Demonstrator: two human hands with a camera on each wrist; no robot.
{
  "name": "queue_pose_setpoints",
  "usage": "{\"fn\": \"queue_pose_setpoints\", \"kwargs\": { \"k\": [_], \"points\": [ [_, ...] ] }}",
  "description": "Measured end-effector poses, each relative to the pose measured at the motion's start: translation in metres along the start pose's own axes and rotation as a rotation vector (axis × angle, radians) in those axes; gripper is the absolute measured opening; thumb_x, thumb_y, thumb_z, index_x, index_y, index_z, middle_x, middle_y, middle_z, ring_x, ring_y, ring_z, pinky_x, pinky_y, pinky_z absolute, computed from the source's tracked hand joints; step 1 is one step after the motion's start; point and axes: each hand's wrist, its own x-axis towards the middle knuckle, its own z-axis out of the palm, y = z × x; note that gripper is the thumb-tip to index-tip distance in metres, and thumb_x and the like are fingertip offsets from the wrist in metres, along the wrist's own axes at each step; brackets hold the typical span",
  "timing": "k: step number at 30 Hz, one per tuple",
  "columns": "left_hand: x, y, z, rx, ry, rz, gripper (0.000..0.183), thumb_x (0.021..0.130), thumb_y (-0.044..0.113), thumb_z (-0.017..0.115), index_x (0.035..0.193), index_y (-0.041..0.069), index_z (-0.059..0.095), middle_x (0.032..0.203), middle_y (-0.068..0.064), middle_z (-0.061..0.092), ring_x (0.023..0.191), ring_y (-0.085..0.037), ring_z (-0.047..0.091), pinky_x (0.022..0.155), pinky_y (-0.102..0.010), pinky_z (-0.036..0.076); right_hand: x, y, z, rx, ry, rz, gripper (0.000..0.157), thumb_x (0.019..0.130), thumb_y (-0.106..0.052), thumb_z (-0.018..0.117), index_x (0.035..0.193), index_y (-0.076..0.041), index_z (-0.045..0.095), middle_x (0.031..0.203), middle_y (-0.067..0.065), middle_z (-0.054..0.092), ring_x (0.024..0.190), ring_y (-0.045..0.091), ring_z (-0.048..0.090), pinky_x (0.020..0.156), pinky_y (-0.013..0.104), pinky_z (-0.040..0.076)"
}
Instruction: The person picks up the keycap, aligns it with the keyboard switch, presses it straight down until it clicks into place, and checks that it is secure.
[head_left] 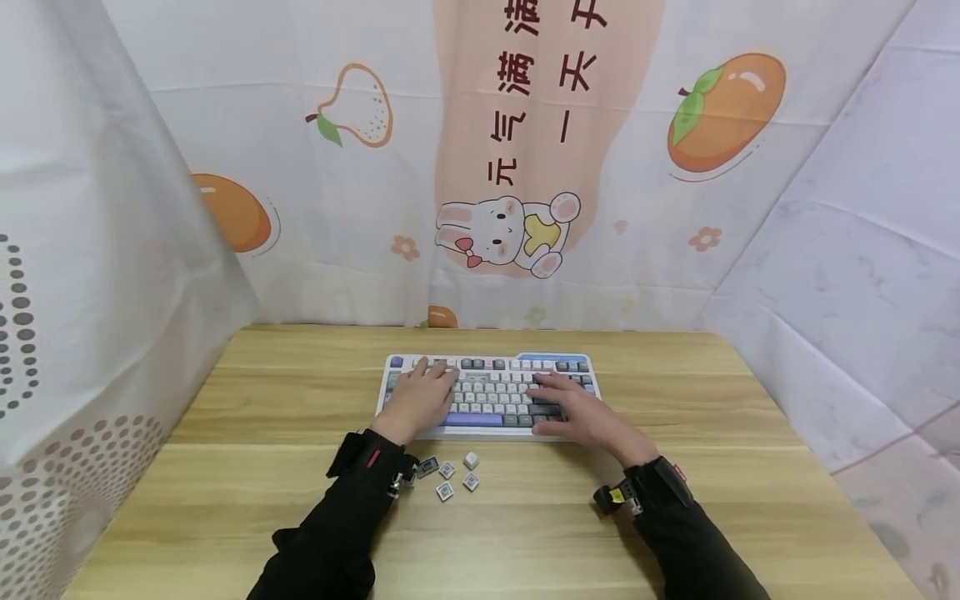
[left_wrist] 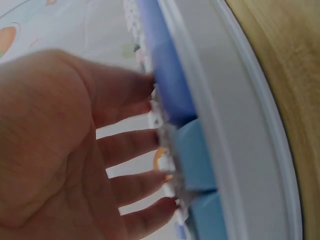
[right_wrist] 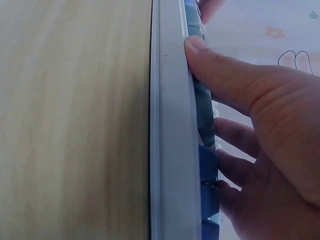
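A white keyboard point(head_left: 495, 432) with white, grey and blue keycaps and a purple space bar point(head_left: 472, 420) lies near the table's far side. My left hand point(head_left: 418, 398) is over its left part, fingers spread apart and fingertips at the keys; in the left wrist view the thumb is beside the space bar point(left_wrist: 170, 75), near light-blue keys point(left_wrist: 196, 155). Over the right part is my right hand point(head_left: 588, 417). Its thumb point(right_wrist: 215, 65) rests at the front row by the keyboard's edge, the other fingers lightly bent at the keys. Neither hand grips anything.
In front of the keyboard, near the left wrist, several loose keycaps point(head_left: 471, 459) lie on the wooden table point(head_left: 525, 533), a wider dark one point(head_left: 427, 467) among them. Printed cloth point(head_left: 360, 208) hangs behind the table and along both sides.
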Motion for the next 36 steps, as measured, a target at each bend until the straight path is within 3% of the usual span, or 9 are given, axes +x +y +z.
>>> {"fn": "queue_pose_setpoints", "kwargs": {
  "k": [6,9,14,22,29,36],
  "points": [
    [-0.018,0.002,-0.007,-0.091,-0.067,0.046,0.043,0.097,0.029,0.051,0.136,0.012,0.053,0.145,-0.017,0.04,0.134,-0.041,0.03,0.101,-0.062,0.028,0.0,0.002,-0.001,-0.005,-0.007,-0.005,0.064,0.084,-0.044,0.066,0.137,-0.01,0.051,0.149,0.018,0.034,0.137,0.041,0.023,0.105,0.056,0.025],
    [-0.026,0.004,-0.013,-0.132,-0.072,0.085,0.041,0.096,0.027,0.053,0.132,0.009,0.056,0.139,-0.016,0.048,0.131,-0.037,0.037,0.102,-0.056,0.031,0.0,0.003,-0.002,-0.013,-0.002,-0.011,0.065,0.084,-0.045,0.066,0.136,-0.01,0.052,0.148,0.018,0.035,0.136,0.041,0.024,0.105,0.056,0.026],
    [-0.032,0.006,-0.02,-0.177,-0.021,0.173,0.036,0.092,0.022,0.058,0.125,0.006,0.06,0.122,-0.011,0.062,0.114,-0.026,0.055,0.094,-0.043,0.043,0.002,0.004,-0.003,-0.003,0.003,-0.012,0.065,0.083,-0.045,0.066,0.136,-0.01,0.053,0.148,0.018,0.035,0.136,0.04,0.025,0.105,0.055,0.026],
    [-0.033,0.014,-0.022,-0.27,-0.069,0.231,0.043,0.081,0.034,0.071,0.115,0.008,0.066,0.109,-0.004,0.066,0.1,-0.019,0.059,0.086,-0.035,0.047,0.002,0.004,-0.002,-0.003,-0.008,-0.005,0.064,0.083,-0.043,0.067,0.136,-0.01,0.053,0.148,0.018,0.035,0.136,0.041,0.025,0.105,0.055,0.027],
    [-0.032,0.029,-0.015,-0.312,-0.159,0.255,0.037,0.076,0.038,0.075,0.101,0.011,0.069,0.074,0.006,0.062,0.066,-0.009,0.054,0.062,-0.027,0.046,0.001,0.005,-0.001,0.0,-0.007,-0.003,0.063,0.083,-0.043,0.067,0.136,-0.011,0.053,0.148,0.018,0.036,0.136,0.04,0.025,0.104,0.055,0.028],
    [-0.031,0.042,-0.001,-0.243,-0.169,0.259,0.026,0.074,0.038,0.076,0.084,0.016,0.067,0.063,0.01,0.052,0.056,-0.006,0.046,0.054,-0.023,0.039,0.001,0.007,0.001,-0.003,0.015,-0.02,0.063,0.083,-0.045,0.067,0.134,-0.01,0.055,0.146,0.018,0.038,0.134,0.04,0.028,0.104,0.054,0.029]
  ]
}}
